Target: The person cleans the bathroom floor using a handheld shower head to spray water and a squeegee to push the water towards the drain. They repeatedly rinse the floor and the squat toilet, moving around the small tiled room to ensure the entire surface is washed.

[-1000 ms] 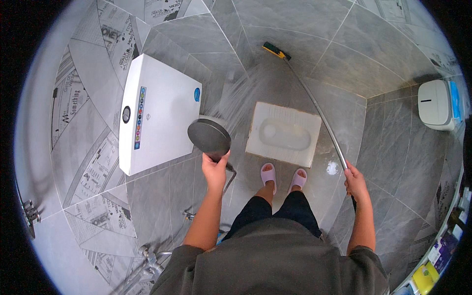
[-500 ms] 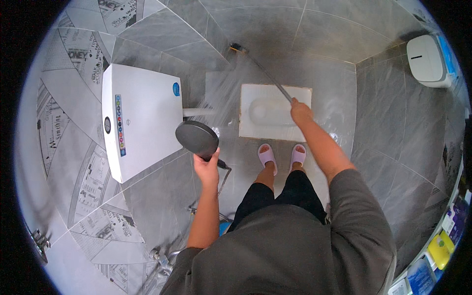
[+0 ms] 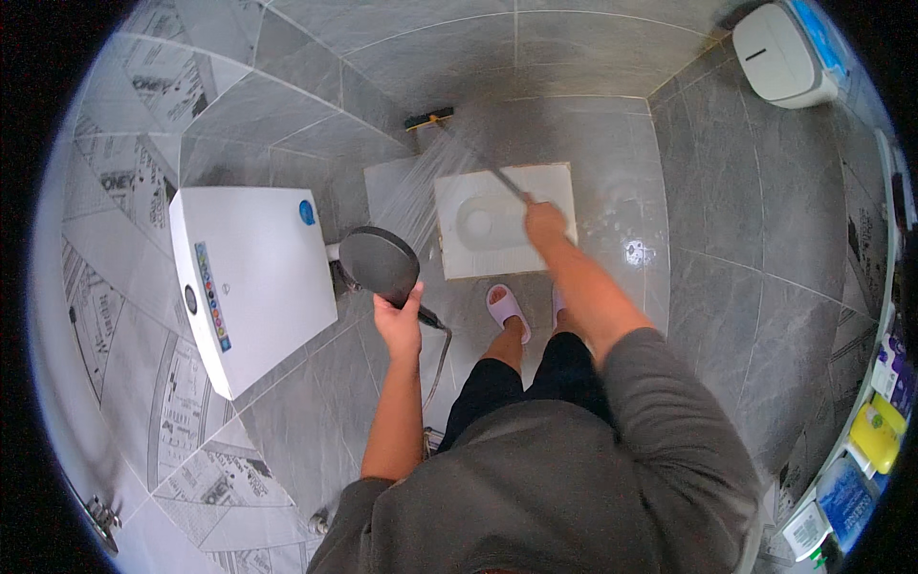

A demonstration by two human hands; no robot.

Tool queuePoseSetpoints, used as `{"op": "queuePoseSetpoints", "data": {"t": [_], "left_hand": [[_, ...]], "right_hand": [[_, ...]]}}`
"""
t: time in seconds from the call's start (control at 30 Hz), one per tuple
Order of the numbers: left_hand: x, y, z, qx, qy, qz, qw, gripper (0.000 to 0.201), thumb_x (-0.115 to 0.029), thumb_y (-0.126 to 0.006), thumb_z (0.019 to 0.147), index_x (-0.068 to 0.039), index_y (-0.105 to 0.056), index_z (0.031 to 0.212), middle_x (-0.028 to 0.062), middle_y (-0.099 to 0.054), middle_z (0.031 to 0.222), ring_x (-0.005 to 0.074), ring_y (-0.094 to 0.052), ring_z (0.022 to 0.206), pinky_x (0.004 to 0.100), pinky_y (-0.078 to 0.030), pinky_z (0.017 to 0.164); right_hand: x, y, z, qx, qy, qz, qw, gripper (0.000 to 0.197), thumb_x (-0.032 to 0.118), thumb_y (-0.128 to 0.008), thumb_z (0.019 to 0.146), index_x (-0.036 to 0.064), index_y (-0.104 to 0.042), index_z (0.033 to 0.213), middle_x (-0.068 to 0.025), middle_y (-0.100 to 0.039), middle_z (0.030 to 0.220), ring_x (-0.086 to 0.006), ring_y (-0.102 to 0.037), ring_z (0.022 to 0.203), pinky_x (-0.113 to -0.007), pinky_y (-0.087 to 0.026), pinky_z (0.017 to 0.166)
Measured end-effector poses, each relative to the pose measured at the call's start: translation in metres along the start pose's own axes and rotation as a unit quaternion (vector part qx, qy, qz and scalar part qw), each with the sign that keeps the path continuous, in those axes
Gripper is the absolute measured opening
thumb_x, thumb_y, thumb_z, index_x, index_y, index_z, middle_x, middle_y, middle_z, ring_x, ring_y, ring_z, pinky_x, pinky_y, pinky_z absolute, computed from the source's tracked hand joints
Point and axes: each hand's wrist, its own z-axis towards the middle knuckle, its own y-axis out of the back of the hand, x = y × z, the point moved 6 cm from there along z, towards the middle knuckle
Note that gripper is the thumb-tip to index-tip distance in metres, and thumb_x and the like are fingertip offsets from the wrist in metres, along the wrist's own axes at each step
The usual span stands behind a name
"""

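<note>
My left hand (image 3: pixel 400 323) is wrapped round the handle of a dark round shower head (image 3: pixel 380 262). Water sprays from it toward the far left corner, and a hose hangs from the handle's lower end. In my right hand (image 3: pixel 546 226) is the grey pole of a floor brush (image 3: pixel 430 119), its dark head with a yellow-orange part resting near the base of the far wall. The pole slants across a white squat toilet (image 3: pixel 504 222) set in the grey tiled floor. My feet, in pale pink slippers (image 3: pixel 508 313), stand just on the near side of the toilet.
A white cistern box (image 3: pixel 258 287) juts from the left wall. At the far right stands a white bin (image 3: pixel 782 57) with a blue liner. Along the right edge a shelf carries a yellow bottle (image 3: pixel 875 435) and blue packs (image 3: pixel 846 502). Water glistens on the floor.
The brush head has turned, now showing its length, and sits lower along the wall. My view has shifted a little, and the spray points more upward to the far corner.
</note>
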Motion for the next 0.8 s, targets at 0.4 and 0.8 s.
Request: {"op": "queuePoseSetpoints", "data": {"t": [0.4,0.8], "left_hand": [[0.006,-0.028,-0.002,0.063,0.008,0.081,0.995,0.033,-0.007,-0.069,0.070,-0.003,-0.050,0.096,0.0023,-0.056,0.090,0.0112,-0.051,0.079,0.0244,-0.040,0.073],[-0.039,-0.122,-0.026,0.152,-0.061,0.094,0.982,0.030,-0.004,-0.067,0.071,0.000,-0.050,0.095,0.0057,-0.058,0.091,0.0110,-0.053,0.082,0.0241,-0.041,0.076]], "right_hand": [[-0.157,0.032,0.040,0.073,-0.013,-0.190,0.979,0.044,0.021,-0.033,0.090,0.0351,-0.023,0.131,-0.0138,-0.054,0.109,-0.0269,-0.056,0.096,-0.041,-0.048,0.072],[-0.304,0.037,-0.027,0.107,-0.241,0.020,0.964,0.050,0.018,-0.031,0.087,0.0181,-0.016,0.135,-0.0184,-0.048,0.118,-0.0316,-0.052,0.103,-0.042,-0.041,0.086]]}}
